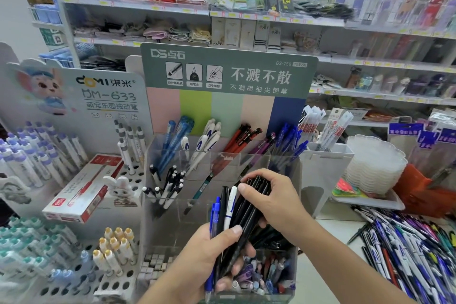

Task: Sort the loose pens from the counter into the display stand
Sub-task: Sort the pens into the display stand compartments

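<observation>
Pens [234,227]: a mixed bundle, mostly black with some blue and one white, held over the clear display stand [222,155]. Left hand [209,261] fingers curled round the bundle's lower end; right hand [274,200] fingers pinching the black pens' tops. More loose pens [407,249] heaped on tabletop [330,229], right.

Beyond fingertips [243,186]: display stand [223,175] front compartments, tops open. Back row pens [249,138] block higher. Right: loose pens [407,249].
</observation>
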